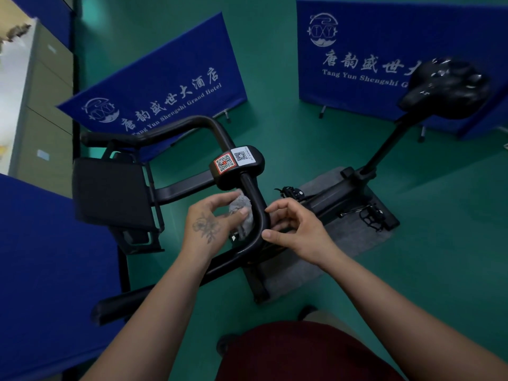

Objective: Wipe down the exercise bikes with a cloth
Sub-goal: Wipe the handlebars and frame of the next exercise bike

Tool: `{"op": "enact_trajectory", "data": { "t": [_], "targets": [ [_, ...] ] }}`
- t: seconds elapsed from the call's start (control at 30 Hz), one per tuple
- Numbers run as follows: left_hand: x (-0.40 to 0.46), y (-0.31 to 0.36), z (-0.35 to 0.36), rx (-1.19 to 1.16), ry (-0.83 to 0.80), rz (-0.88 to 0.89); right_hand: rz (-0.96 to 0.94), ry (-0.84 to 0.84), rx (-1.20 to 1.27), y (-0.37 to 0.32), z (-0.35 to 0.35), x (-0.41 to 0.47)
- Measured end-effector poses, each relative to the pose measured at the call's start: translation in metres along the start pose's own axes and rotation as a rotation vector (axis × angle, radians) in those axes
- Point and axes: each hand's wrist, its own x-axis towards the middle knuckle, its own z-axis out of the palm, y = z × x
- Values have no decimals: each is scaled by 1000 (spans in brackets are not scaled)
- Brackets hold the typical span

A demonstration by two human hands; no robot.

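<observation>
The left hand (207, 225) holds a grey cloth (241, 213), fingers curled round it, pressing it against the inner side of the curved black handlebar (261, 215) just below the console (236, 165). The right hand (295, 229) has its fingers curled round the outer side of the same bend; its grip appears to be grasping the bar to steady it.

Risks, judged from this position:
- The cloth is bunched, not spread. Only a small patch touches the tube, so parts of the bend may be missed.
- A loose fold could snag on whatever sits under the bar below the console; that area is hidden by the hands.
- A hard wipe upward could rub the QR stickers (233, 160) on the console and lift an edge.
- The saddle (446, 88), well to the right of the console, and the pedals (371, 215) look untouched and could be skipped.

Surface and room: the bike stands on a grey mat (324, 259) over a green floor (275, 78). Blue hotel banners (384, 50) stand behind the console and to its right. A black folded frame (112, 193) sits to its left, with grey cabinets (44, 111) beyond.
</observation>
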Motion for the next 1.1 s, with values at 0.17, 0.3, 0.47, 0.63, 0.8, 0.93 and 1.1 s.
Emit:
{"op": "enact_trajectory", "data": {
  "t": [0.17,0.3,0.47,0.63,0.8,0.93,1.1],
  "targets": [
    [-20,2,-19,-42,-42,50,-50,42,-76,-3,0,-3],
    [-31,11,-27,-169,-81,107,-147,129,-93,-9,1,-7],
    [-31,19,-26,-350,-212,134,-176,100,25,-23,5,-4],
    [-30,20,-20,-363,-336,155,-123,55,250,-42,9,-8],
    [-36,19,-18,-262,-315,151,-143,178,175,-51,9,-16],
    [-39,19,-22,-254,-313,128,-164,235,128,-54,9,-23],
    [-40,20,-26,-170,-388,164,-224,316,163,-56,16,-37]
  ]
}}
